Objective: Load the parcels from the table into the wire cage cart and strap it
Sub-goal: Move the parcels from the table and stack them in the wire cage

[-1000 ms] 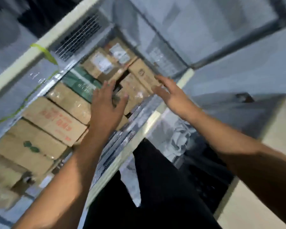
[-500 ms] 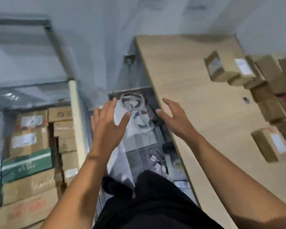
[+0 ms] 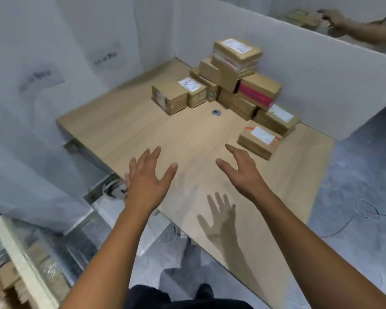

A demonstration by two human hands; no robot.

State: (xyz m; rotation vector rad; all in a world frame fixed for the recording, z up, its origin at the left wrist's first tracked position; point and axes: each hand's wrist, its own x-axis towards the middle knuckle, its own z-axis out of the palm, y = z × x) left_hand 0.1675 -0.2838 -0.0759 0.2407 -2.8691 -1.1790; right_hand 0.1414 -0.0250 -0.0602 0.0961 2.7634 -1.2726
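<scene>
- While both reach out empty, left hand [image 3: 146, 182] and right hand [image 3: 243, 172] hover spread wide over the bench [image 3: 143, 130].
- Parcels [image 3: 236, 83] sit stacked at the bench's far side; the wire cage cart [image 3: 25, 270] stands lower left.
- Judged step: fetching another; nearest parcel [image 3: 260, 141] needs a two-handed grasp.

View swung from cart to table [image 3: 187, 139], empty hands [image 3: 147, 181] now above it

Both hands empty, fingers spread: left hand [image 3: 146, 180], right hand [image 3: 243, 171] above wooden table [image 3: 165, 134]; cardboard parcels [image 3: 232, 85] stacked at far side.
</scene>
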